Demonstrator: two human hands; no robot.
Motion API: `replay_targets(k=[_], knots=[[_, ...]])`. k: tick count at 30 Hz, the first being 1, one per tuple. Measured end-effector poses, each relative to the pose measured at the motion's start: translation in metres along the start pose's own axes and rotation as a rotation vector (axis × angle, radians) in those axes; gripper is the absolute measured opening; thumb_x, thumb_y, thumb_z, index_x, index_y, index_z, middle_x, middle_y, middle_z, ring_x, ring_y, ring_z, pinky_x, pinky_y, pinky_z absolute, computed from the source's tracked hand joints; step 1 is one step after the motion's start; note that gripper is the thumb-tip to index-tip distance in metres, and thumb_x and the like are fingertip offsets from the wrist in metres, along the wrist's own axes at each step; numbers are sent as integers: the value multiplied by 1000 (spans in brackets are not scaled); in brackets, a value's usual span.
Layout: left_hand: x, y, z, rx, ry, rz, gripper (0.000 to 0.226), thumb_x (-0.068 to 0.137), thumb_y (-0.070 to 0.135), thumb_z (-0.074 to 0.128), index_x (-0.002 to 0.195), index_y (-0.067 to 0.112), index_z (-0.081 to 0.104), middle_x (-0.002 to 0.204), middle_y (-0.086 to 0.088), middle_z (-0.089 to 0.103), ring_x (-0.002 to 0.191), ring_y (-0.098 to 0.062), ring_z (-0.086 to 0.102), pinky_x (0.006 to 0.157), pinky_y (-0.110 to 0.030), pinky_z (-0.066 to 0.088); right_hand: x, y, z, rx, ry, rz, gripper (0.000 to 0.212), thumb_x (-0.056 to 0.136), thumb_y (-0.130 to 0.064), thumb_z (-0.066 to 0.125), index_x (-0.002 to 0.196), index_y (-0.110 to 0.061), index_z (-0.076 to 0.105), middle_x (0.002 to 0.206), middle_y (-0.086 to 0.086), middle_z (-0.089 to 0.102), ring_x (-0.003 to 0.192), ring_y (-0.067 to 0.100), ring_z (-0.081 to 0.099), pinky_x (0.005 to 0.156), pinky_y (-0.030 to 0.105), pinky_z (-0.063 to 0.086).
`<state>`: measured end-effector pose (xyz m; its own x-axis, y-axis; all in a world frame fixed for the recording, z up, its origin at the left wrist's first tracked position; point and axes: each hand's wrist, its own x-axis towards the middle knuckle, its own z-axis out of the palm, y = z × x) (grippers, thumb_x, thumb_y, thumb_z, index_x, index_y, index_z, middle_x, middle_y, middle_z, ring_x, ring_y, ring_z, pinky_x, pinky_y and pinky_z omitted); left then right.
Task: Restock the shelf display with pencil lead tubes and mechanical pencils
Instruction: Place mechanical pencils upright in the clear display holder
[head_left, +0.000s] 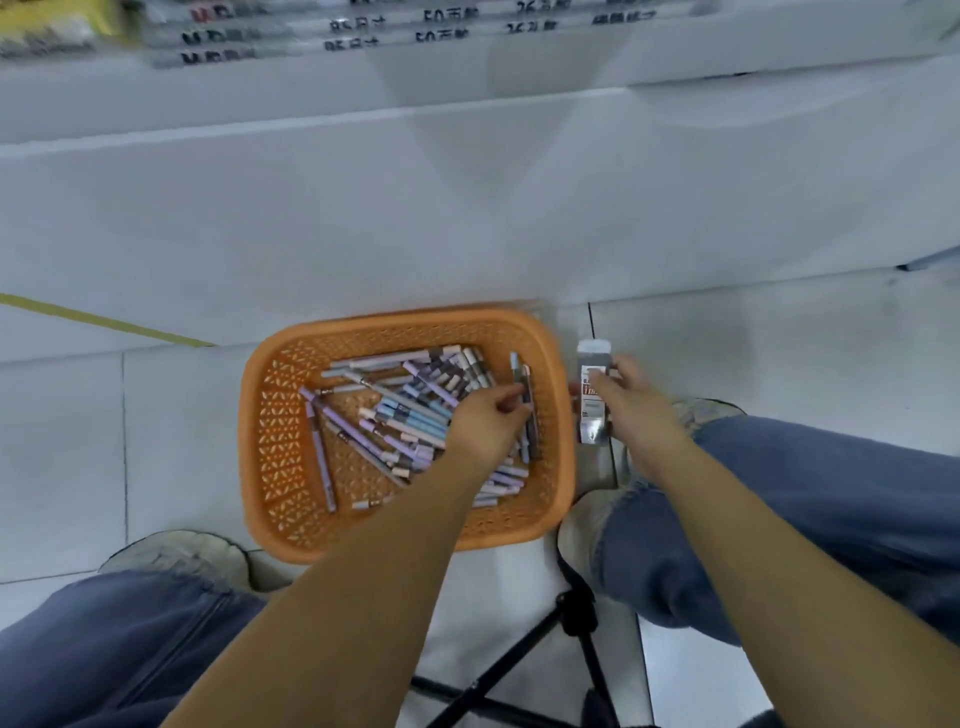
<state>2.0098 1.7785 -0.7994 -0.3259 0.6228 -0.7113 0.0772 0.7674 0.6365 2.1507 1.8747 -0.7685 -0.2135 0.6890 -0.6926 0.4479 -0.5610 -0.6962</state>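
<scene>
My left hand (488, 423) is inside the orange perforated plastic basket (363, 551), fingertips pinching a slim grey mechanical pencil (528, 387) at its 3 o'clock wall. My right hand (641, 405) grips a clear labelled plastic pack (592, 410) just outside, also at 3 o'clock. Note: lift straight up and keep the pinch firm so neighbouring pencils don't snag.

Pastel pencils (410, 410) heaped in basket (249, 415); left hand (483, 421) pinches grey pencil (527, 382) at its 3 o'clock; right hand (636, 410) holds clear pack (592, 358).
</scene>
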Motion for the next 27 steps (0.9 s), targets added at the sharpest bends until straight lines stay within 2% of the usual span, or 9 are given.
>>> replay_targets(k=[3,6,12,14,16,19,23,25,27], knots=[[3,1,8,135,74,41,43,95,30,66,136,16,62,120,-8,70,106,-26,66,89,-29,50,-2,5,1,-29,-65,-11,13,97,-24,55,103,-32,62,96,5,72,85,20,70,70,37,57],[6,6,14,247,92,74,33,96,30,63,126,17,67,109,-11,70,99,-27,66,83,-32,50,-3,5,3,-40,-103,-36,16,93,-23,63,104,-34,60,95,-2,73,86,10,70,71,25,51],[14,7,10,74,94,-55,24,90,28,65,111,22,75,83,5,72,78,-14,66,70,-30,53,-5,2,2,-15,-115,-23,28,90,-14,67,111,-31,58,97,2,73,91,18,70,81,38,56],[12,3,2,-79,88,-99,23,90,22,66,111,20,75,86,5,73,80,-14,68,76,-31,56,-5,-1,1,-44,-86,-34,26,91,-14,65,111,-29,59,96,1,73,89,18,71,79,38,57],[7,-2,-13,-228,60,-131,19,94,18,64,111,17,73,100,-8,75,94,-29,72,90,-45,58,-6,-5,-1,-58,-44,-60,24,93,-14,61,114,-25,61,93,-1,73,81,16,71,68,33,58],[-7,-3,-49,-424,5,-139,16,101,20,56,114,18,65,108,-22,71,105,-44,68,90,-58,56,-12,-20,-4,-83,-9,-177,24,96,-11,54,102,-33,61,81,-6,72,68,8,64,54,20,48],[-38,2,-108,-562,-11,-42,19,105,21,45,117,28,59,81,-4,76,75,-22,75,64,-36,61,-33,-52,5,-146,-124,-291,33,97,-14,52,100,-44,65,72,-8,71,62,6,65,60,22,54],[-58,9,-131,-561,-13,42,19,105,20,43,114,27,58,84,-8,77,69,-22,73,58,-33,58,-47,-68,17,-175,-246,-304,27,99,-21,53,114,-42,62,72,-6,69,57,11,64,58,33,57],[-79,18,-147,-559,5,123,19,103,19,42,111,25,58,88,-15,77,69,-25,71,57,-31,57,-66,-83,34,-233,-328,-335,24,98,-29,54,112,-48,60,73,-5,66,52,11,59,50,30,54]])
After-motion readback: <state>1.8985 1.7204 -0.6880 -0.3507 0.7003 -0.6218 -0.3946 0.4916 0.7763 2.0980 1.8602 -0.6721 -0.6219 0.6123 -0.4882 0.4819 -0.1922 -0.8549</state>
